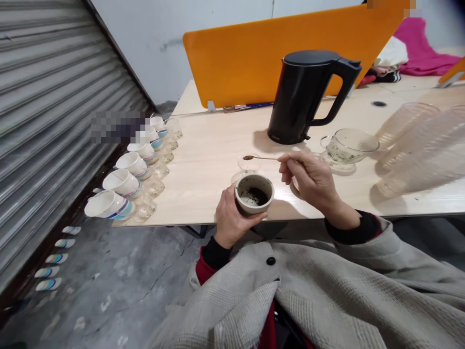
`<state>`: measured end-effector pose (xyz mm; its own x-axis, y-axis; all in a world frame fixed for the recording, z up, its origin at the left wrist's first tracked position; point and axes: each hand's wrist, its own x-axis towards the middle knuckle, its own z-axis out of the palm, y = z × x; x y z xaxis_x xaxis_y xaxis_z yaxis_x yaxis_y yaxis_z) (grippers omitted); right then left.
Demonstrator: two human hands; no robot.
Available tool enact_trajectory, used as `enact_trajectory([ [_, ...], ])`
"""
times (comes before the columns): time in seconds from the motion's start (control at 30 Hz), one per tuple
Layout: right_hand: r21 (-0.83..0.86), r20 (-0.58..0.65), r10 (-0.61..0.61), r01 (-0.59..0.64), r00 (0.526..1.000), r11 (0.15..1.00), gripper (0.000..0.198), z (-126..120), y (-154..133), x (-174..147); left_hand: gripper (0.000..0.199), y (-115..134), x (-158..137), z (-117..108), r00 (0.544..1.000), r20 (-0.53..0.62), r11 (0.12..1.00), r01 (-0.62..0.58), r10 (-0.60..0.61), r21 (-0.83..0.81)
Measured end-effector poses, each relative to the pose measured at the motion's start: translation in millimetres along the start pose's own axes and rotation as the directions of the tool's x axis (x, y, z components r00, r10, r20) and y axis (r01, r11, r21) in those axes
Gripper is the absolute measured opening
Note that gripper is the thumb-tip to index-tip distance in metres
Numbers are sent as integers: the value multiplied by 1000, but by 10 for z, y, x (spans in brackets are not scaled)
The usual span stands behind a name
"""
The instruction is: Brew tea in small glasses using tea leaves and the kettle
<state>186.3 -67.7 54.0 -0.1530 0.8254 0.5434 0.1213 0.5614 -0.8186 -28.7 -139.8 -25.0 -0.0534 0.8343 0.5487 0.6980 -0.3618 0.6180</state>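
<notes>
My left hand (234, 217) is wrapped round a small pale cup (254, 209), tilted a little so that dark wet leaf bits show inside. With my right hand (308, 179) I pinch the handle of a thin spoon (269, 158). Its small bowl carries dark matter and hangs over a small clear dish (247, 166) beyond the cup. Under my right hand a round rim of something (295, 190) shows, mostly hidden. To the right of that hand stands a clear glass cup (350, 148) with green bits in it, on a glass saucer (341, 168).
A black electric kettle (305, 97) stands behind my hands, before an orange divider (236, 68). Stacked clear plastic cups (417, 155) lie at the right. White mugs with blue bands (109, 206) line the table's left end, with small glasses (145, 208) beside them. Brushes (250, 105) lie by the divider.
</notes>
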Motion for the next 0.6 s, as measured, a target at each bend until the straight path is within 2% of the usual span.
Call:
enact_trajectory([
  [0.1,119,-127,77,-62,989,991,17,-66,-67,7,102,-4,-5,4,1000,-3,1000,11,-11,1],
  [0.2,232,-296,145,-76,944,970,9,-308,-87,15,102,-14,-10,10,1000,-9,1000,5,-5,-3],
  [0.27,246,-433,152,-46,888,968,7,-566,-61,10,100,-23,-12,16,1000,-15,1000,6,-6,-9],
  [0.4,137,-680,86,10,728,991,5,-1101,59,-44,97,-46,-12,24,1000,-21,1000,10,-11,-23],
  [0.5,107,-730,105,-38,675,994,5,-1305,186,-63,96,-61,-7,21,1000,-26,999,-9,8,-36],
  [0.6,122,-738,183,-139,649,983,7,-1306,322,-13,96,-58,-3,14,1000,-26,999,-12,11,-33],
])
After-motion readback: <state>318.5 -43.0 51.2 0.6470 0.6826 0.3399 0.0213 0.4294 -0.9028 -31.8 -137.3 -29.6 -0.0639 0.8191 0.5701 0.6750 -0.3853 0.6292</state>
